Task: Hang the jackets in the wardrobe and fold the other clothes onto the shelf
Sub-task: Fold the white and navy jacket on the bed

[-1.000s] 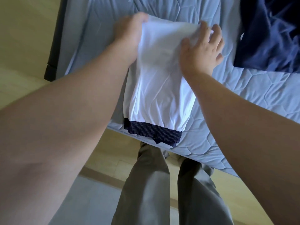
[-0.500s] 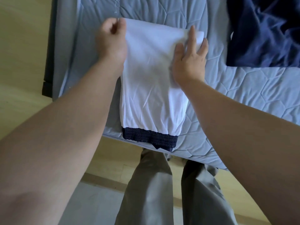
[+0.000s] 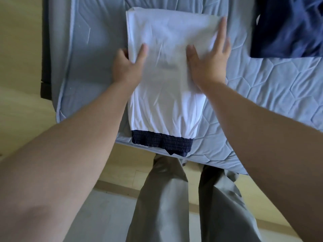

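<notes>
A white garment (image 3: 167, 105) with a dark ribbed waistband (image 3: 162, 142) lies folded into a long strip on the blue quilted bed (image 3: 262, 95), waistband at the near edge. My left hand (image 3: 127, 67) grips its left edge about halfway up, thumb on top and fingers tucked under the cloth. My right hand (image 3: 209, 60) lies flat on the right half of the garment, fingers straight and pointing toward the far end.
A dark navy garment (image 3: 288, 27) lies crumpled at the bed's far right. The bed's left edge (image 3: 59, 95) and a dark frame corner (image 3: 45, 89) border a wooden floor (image 3: 19, 67). My grey-trousered legs (image 3: 167, 198) stand against the near edge.
My left hand let go of the far corner and slid back along the left edge to the garment's middle. My right hand flattened and drew back slightly. The fold now lies flat.
</notes>
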